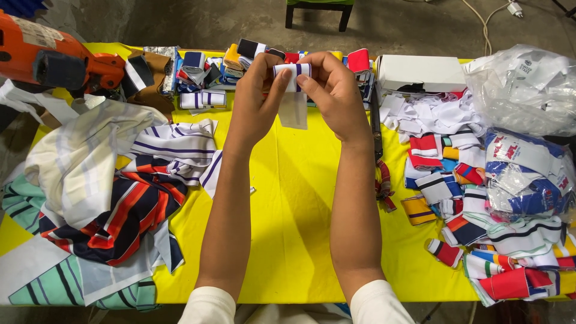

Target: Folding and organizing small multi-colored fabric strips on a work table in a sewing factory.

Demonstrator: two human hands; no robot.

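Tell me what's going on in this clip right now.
A person holds a small white fabric strip with purple stripes up over a yellow table, pinching it between the left hand and right hand. Striped fabric pieces lie heaped on the left, folded striped cuffs on the right, more rolled strips along the far edge, beside a white box.

table cover [288, 198]: plain yellow | folded rib band [293, 69]: white, purple stripe | fabric pile [129, 207]: navy, orange-red stripes | small box [420, 72]: white | power tool [54, 57]: orange | sleeves [207, 306]: white
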